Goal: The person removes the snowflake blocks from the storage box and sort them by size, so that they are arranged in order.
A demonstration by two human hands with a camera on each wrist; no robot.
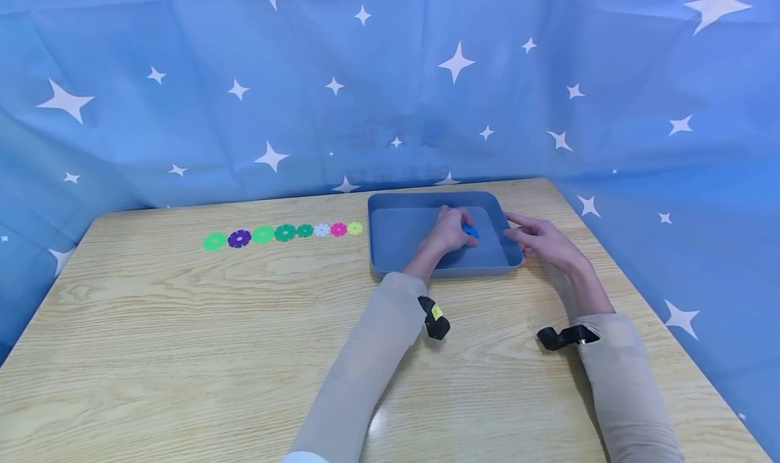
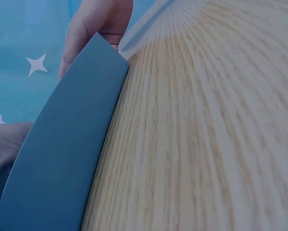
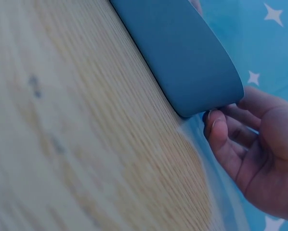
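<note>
A blue-grey rectangular tray (image 1: pixel 396 267) stands on the table. My left hand (image 1: pixel 449 229) reaches inside it and pinches a small blue toothed disc (image 1: pixel 470 231) between thumb and fingers, low over the tray's floor. The tray's front wall (image 2: pixel 67 130) hides most of that hand in the left wrist view. At the tray's right end, my right hand (image 1: pixel 545 241) holds the side wall. Its bent fingers (image 3: pixel 220 139) lie close to the wall's outer side in the right wrist view, while another finger passes behind the rim.
Left of the tray, several flat toothed discs lie in a row on the wooden table (image 1: pixel 201 355), from a bright green disc (image 1: pixel 214 241) through a purple disc (image 1: pixel 240 238) to a yellow disc (image 1: pixel 355 228). A blue starred curtain (image 1: pixel 390 77) hangs behind the table.
</note>
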